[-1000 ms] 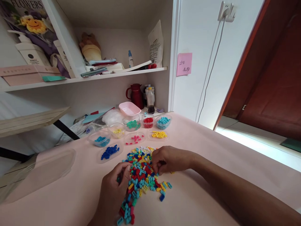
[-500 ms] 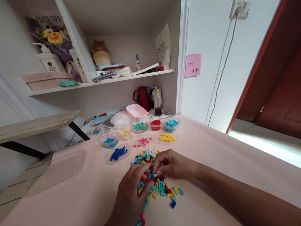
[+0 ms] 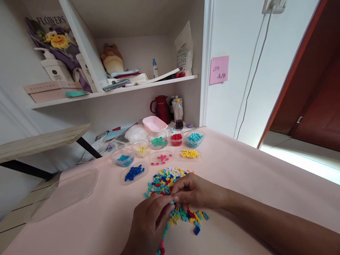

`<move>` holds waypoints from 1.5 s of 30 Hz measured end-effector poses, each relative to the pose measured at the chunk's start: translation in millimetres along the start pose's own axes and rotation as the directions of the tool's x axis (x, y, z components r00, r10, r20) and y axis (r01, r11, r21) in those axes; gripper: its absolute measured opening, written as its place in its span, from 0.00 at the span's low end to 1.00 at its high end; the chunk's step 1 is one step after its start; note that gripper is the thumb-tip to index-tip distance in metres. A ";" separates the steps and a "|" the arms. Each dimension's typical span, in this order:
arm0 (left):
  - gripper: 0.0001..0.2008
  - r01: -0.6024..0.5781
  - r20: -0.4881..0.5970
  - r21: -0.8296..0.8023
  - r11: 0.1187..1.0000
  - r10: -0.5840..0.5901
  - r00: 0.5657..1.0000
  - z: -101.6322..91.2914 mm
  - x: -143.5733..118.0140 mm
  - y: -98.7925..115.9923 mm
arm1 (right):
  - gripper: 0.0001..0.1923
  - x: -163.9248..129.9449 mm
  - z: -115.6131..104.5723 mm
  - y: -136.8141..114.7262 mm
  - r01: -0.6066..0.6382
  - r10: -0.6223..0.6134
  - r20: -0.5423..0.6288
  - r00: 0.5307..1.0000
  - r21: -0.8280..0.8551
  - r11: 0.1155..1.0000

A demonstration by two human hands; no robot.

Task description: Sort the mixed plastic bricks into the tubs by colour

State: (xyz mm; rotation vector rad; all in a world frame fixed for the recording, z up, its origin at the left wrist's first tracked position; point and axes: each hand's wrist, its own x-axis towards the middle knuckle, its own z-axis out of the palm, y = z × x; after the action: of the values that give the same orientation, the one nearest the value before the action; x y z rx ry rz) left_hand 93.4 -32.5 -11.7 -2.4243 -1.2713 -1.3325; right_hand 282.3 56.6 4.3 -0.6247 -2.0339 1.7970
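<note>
My left hand and my right hand meet at the fingertips over a pile of small mixed-colour toy building bricks. A light blue brick shows between the left thumb and forefinger. The fingers of my right hand are pinched together right beside it; what lies inside that pinch is mostly hidden. More bricks spill out below the hands, among them a dark blue brick. A thin line of bricks runs toward the front, partly behind my left wrist.
Beyond the pile are clear containers of sorted bricks: dark blue, blue, pink, yellow, green, red, turquoise. A clear lid lies left. Behind stand a pink basin, a red jug and a bottle.
My left fingers have closed and come up to my right fingertips, which were pinching a light blue piece. The left hand no longer spreads over the pile, so more bricks show behind it.
</note>
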 end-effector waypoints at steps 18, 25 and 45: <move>0.04 0.179 -0.011 0.033 0.983 -0.179 0.984 0.9 -3.2 -0.9 | 0.05 0.3 11.2 -6.4 0.223 -0.295 -0.161 0.942 -0.355 0.908; 0.04 0.173 -0.015 0.026 0.985 -0.172 0.985 0.3 -2.8 -0.4 | 0.09 0.1 11.7 -5.1 0.257 -0.342 -0.151 0.928 -0.405 0.878; 0.04 0.118 0.077 0.027 0.993 -0.119 0.990 2.2 -3.0 0.8 | 0.06 -4.9 12.0 -7.4 0.205 -0.253 -0.068 0.965 -0.405 0.891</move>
State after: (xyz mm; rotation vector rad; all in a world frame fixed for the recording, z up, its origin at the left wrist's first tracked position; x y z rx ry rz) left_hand 94.6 -33.9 -15.1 -2.4430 -1.4628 -1.2544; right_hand 279.3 43.3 10.1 -0.5535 -2.2949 1.1942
